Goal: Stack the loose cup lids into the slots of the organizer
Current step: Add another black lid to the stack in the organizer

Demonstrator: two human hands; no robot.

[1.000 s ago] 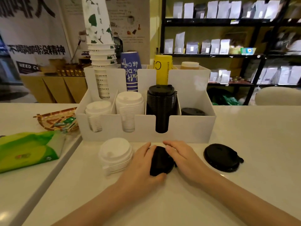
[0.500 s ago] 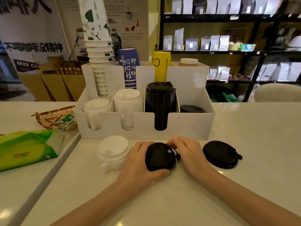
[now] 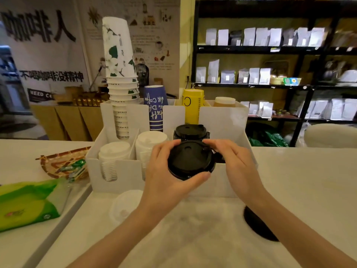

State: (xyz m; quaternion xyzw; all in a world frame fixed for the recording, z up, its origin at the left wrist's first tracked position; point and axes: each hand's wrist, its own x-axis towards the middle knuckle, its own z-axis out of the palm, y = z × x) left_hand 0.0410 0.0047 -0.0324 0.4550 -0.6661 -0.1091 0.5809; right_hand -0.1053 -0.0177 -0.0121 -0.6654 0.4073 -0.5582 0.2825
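Both hands grip black lids, raised just short of the black-lid slot.

Left hand (image 3: 166, 171) wraps the black lids (image 3: 190, 160) from the left and under, thumb across the near rim; right hand (image 3: 237, 165) pinches the far-right edge with fingertips. Lids face up, roughly flat, in front of and slightly below the black stack (image 3: 190, 130) in the organizer (image 3: 123, 171). Judged next move: lift forward and up, then down onto that stack. Loose white lids (image 3: 125, 207) and another black lid (image 3: 257, 225) wait on the counter (image 3: 299, 186), nearer the body.
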